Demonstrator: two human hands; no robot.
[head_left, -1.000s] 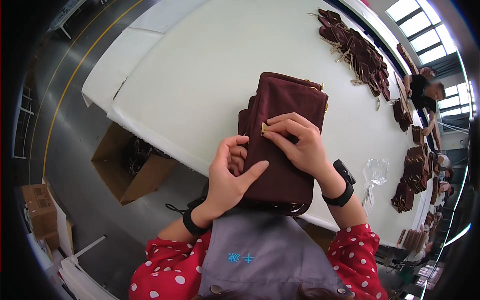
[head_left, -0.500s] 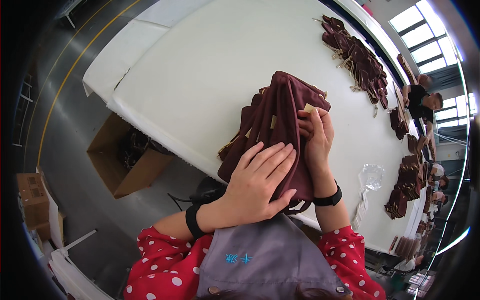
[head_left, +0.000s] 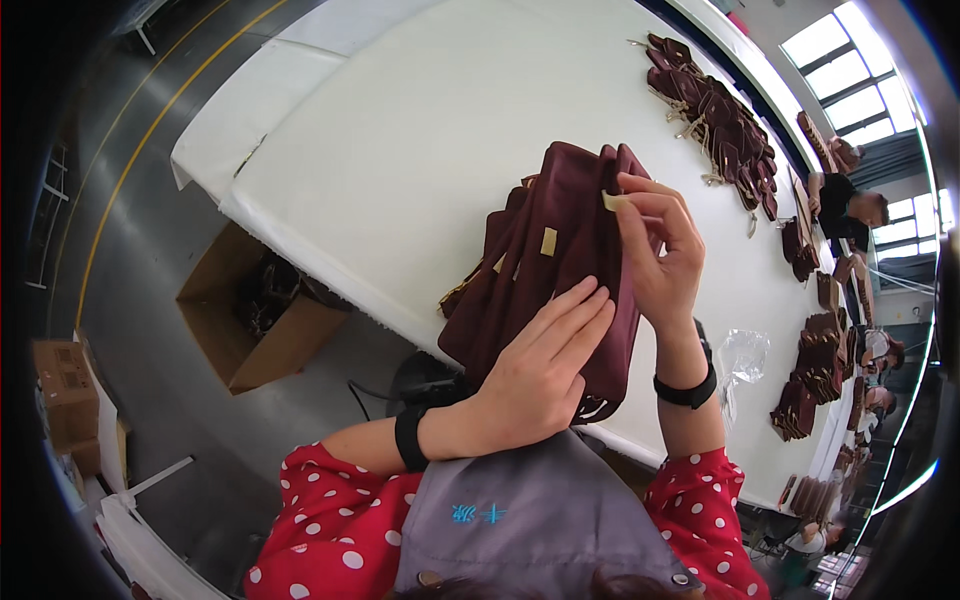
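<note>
A stack of overlapping burgundy bags [head_left: 575,180] leans on the table in front of me, with gold-coloured trim at its left edge. My left hand [head_left: 540,365] lies on the near part of the stack, its fingers stretched out along the fabric. At the upper right of the stack, my right hand [head_left: 665,245] is closed in a pinch on a small pale-yellow strip of tape [head_left: 611,202]. The strip is against the edge of a bag. Another small yellow piece [head_left: 548,241] sits on the face of a bag further left.
On the white table [head_left: 420,130], a pile of burgundy bags with cords [head_left: 710,110] lies at the far right. A clear plastic bag [head_left: 742,355] is right of my right arm. More bag stacks [head_left: 820,350] and several people line the right side. An open cardboard box [head_left: 285,345] stands left, below the table.
My right hand has moved right and turned, with the yellow strip in its fingers. The bags at the top of the stack have spread apart. The left hand has slid slightly right.
</note>
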